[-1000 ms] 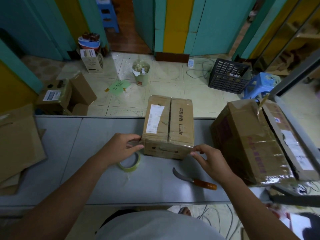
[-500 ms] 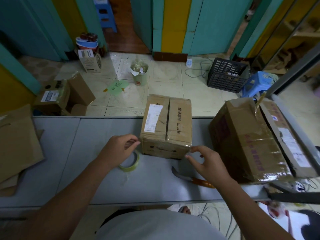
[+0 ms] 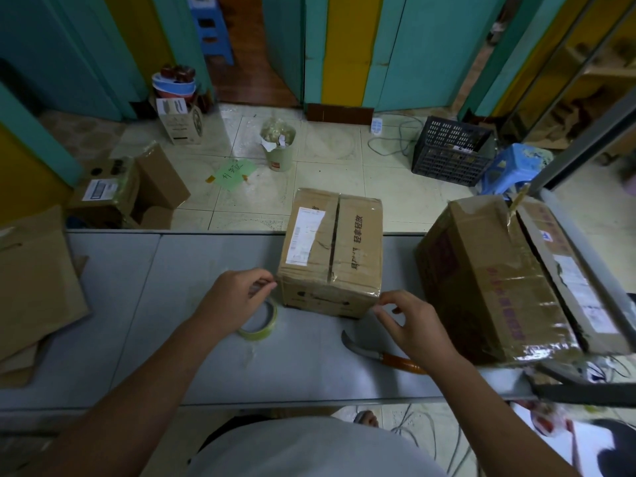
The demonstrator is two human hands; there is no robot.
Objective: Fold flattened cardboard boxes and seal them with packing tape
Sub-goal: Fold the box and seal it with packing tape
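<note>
A small closed cardboard box (image 3: 332,256) with a white label stands mid-table, its top seam taped. My left hand (image 3: 234,297) is at the box's near left corner, thumb and forefinger pinched together on what looks like a strip of clear tape. A yellowish tape roll (image 3: 263,327) lies flat on the table, partly under that hand. My right hand (image 3: 409,325) hovers at the near right corner, fingers loosely bent and spread, the forefinger tip touching the box edge.
A knife (image 3: 382,356) with an orange handle lies on the grey table (image 3: 155,304) by my right hand. A large taped cardboard box (image 3: 499,280) fills the right end. Flattened cardboard (image 3: 34,287) is stacked at the left. Beyond the table, boxes, a bin and a crate sit on the floor.
Both hands stay at the box's near corners. My right hand has eased back slightly and its fingers have spread. The box and tape roll have not moved.
</note>
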